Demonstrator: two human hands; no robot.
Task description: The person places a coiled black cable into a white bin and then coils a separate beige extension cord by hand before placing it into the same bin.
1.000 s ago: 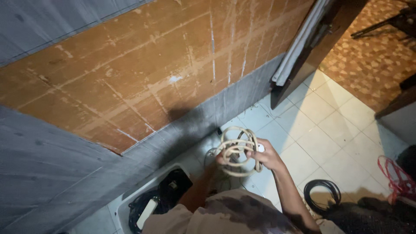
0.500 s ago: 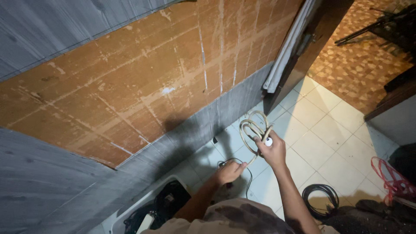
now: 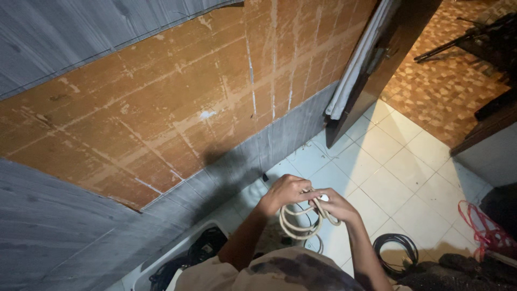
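Observation:
My left hand [image 3: 284, 193] and my right hand [image 3: 335, 206] meet in front of me over the white tiled floor [image 3: 396, 178]. Both grip a coil of cream-coloured cable [image 3: 298, 222] that hangs in several loops below the fingers. A loose length of the same cable trails down to the floor beneath the coil. My forearms rise from the bottom of the view.
A brown bare wall [image 3: 177, 108] with grey panelling [image 3: 59, 226] stands close on the left. A white tray with dark cables [image 3: 186, 256] lies at its foot. A black cable coil [image 3: 396, 250] and a red cord [image 3: 484, 226] lie to the right. A doorway [image 3: 377, 59] opens beyond.
My left hand has come up from near the floor to join the right on the coil. The coil has dropped from raised in the right hand to hanging between both hands.

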